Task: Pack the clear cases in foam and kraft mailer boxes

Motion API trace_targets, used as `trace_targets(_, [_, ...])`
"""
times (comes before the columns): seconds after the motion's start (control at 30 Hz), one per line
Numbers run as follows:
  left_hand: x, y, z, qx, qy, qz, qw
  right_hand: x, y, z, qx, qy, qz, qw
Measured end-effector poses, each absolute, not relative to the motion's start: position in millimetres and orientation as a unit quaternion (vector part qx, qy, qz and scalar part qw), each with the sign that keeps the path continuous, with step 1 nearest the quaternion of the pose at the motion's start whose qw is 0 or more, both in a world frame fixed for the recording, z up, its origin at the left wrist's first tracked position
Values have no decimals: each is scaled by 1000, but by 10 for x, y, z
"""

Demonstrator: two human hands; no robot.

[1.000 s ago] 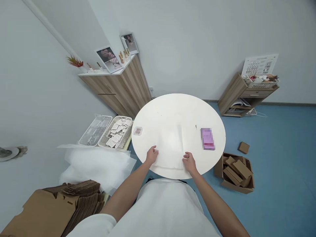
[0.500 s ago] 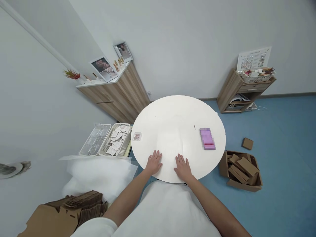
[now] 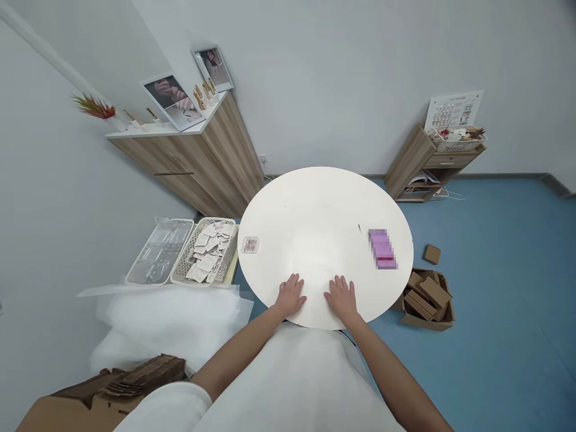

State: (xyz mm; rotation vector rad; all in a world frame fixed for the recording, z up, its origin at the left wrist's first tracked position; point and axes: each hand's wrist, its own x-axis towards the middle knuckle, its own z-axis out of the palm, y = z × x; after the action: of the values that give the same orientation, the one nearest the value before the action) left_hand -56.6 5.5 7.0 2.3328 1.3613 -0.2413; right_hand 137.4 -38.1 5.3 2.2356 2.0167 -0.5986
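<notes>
Here, the left hand [image 3: 290, 296] and right hand [image 3: 342, 298] lie open and empty on the near desk [image 3: 321, 201]. Right, a purple pack [image 3: 382, 248].

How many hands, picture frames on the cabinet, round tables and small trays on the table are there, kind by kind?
Left hand and right hand: 2
Picture frames: 2
Round table: 1
Small tray: 1
Total: 6
</notes>
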Motion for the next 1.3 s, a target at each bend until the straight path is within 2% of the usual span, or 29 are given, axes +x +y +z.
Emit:
trace_targets(0.13, [-747,205,67,824,517,-26,229,1172,-183,176,736,654,-172,23])
trace_targets(0.3, [-1220,554,22,736,630,62,240,689,185,272,689,697,-200,21])
trace_targets(0.47, [-1784,953,-75,628,702,186,279,136,494,302,643,704,-301,2])
trace_targets(0.63, [-2048,1222,-153,536,728,296,309,-228,757,306,622,675,-394,-53])
trace_targets(0.93, [-2042,1362,-108,499,729,309,352,-661,1439,225,621,478,-581,-219])
trace_targets(1.1, [-2010,1332,-152,479,726,307,387,-707,1477,126,589,426,-635,-263])
trace_targets(1.3, [-1761,1182,-79,476,710,315,412,-381,1265,215,581,410,-641,-288])
